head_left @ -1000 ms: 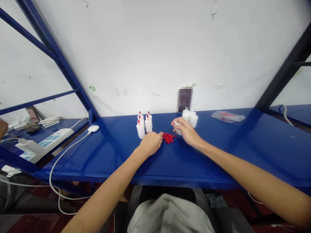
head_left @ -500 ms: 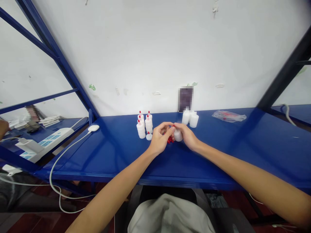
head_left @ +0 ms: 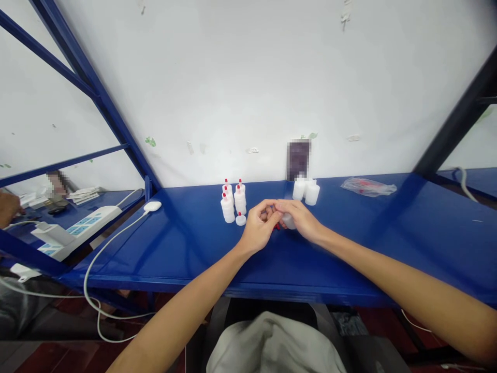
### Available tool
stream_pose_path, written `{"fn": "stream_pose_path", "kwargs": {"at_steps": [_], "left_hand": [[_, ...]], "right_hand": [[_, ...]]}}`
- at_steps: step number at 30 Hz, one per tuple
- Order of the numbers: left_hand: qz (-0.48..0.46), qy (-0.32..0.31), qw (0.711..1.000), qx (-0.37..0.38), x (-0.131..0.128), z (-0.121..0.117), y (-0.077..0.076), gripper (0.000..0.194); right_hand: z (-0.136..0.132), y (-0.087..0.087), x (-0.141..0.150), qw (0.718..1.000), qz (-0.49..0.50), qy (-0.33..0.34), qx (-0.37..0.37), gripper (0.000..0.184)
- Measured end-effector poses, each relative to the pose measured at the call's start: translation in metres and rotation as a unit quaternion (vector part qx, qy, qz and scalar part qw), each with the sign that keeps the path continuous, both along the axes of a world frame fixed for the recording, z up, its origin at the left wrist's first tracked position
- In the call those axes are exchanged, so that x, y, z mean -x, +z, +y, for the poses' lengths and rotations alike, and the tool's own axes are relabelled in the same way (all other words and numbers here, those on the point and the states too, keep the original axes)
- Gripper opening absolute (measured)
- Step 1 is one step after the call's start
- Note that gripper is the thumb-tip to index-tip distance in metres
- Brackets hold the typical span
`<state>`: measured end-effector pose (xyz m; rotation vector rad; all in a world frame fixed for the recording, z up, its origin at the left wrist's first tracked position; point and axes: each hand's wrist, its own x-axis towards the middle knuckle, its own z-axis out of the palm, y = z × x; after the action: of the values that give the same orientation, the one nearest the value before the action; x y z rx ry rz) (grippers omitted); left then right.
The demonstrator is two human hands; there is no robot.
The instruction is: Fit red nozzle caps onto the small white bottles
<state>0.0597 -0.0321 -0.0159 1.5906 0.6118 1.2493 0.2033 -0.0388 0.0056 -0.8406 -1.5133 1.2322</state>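
A white plastic squeeze bottle (head_left: 289, 223) is held in my right hand (head_left: 305, 220), whose fingers curl over it and cover most of it. My left hand (head_left: 258, 228) is closed, its fingertips pressed together against those of the right at the bottle's top. Whatever lies in that pinch is hidden. Small red caps (head_left: 277, 226) lie on the table just below and behind the left fingers, partly covered. Left of my hands stand several white bottles with red tips (head_left: 228, 210), upright in a group. One separate white lid with a red tip (head_left: 240, 219) sits in front of them.
Several white bottles without tips (head_left: 311, 194) stand behind my right hand on the blue table (head_left: 174, 238). A clear plastic bag with red bits (head_left: 368, 186) lies farther right. At left are a white cable plug (head_left: 152, 206), a power strip (head_left: 85, 228) and another person's hand (head_left: 10, 207).
My fingers have closed further over the bottle's top, so the red bit at the fingertips no longer shows. The whole view has shifted slightly.
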Motion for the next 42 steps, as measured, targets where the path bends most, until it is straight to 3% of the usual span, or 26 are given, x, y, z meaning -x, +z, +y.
{"fn": "stream_pose_path", "kwargs": {"at_steps": [4, 11, 14, 16, 19, 21, 26, 30, 37, 42], "left_hand": [[0.044, 0.043, 0.997, -0.038, 0.003, -0.005, -0.002, 0.027], [0.086, 0.017, 0.995, -0.051, 0.003, -0.009, 0.003, 0.028], [0.098, 0.081, 0.99, -0.065, 0.015, -0.008, 0.007, 0.027], [0.109, 0.16, 0.978, -0.072, 0.032, -0.005, 0.008, 0.025], [0.194, 0.285, 0.931, -0.121, 0.062, 0.001, 0.008, 0.023], [0.276, 0.327, 0.891, -0.152, 0.076, 0.004, 0.007, 0.024], [0.438, 0.334, 0.821, -0.147, 0.081, 0.008, 0.007, 0.028], [0.498, 0.34, 0.785, -0.143, 0.077, 0.005, 0.006, 0.025], [0.494, 0.329, 0.791, -0.148, 0.076, 0.004, 0.004, 0.026], [0.408, 0.276, 0.855, -0.162, 0.069, -0.002, 0.001, 0.022]], "right_hand": [[-0.002, 0.003, 0.0, 1.0, 0.014, 0.018, 0.004, 0.013], [-0.009, 0.001, 0.001, 0.999, 0.014, 0.03, -0.026, 0.024], [-0.009, -0.001, -0.001, 0.992, -0.097, 0.003, -0.086, 0.032], [-0.008, -0.002, -0.003, 0.967, -0.207, -0.042, -0.142, 0.033], [-0.005, -0.004, -0.006, 0.924, -0.317, -0.091, -0.194, 0.026], [-0.004, -0.005, -0.006, 0.91, -0.342, -0.105, -0.21, 0.021], [-0.002, -0.005, -0.005, 0.891, -0.367, -0.124, -0.236, 0.015], [-0.003, 0.002, -0.006, 0.868, -0.423, -0.145, -0.214, 0.017], [-0.006, 0.009, -0.012, 0.817, -0.514, -0.074, -0.252, 0.014], [-0.003, -0.002, -0.011, 0.804, -0.53, -0.068, -0.261, 0.008]]}}
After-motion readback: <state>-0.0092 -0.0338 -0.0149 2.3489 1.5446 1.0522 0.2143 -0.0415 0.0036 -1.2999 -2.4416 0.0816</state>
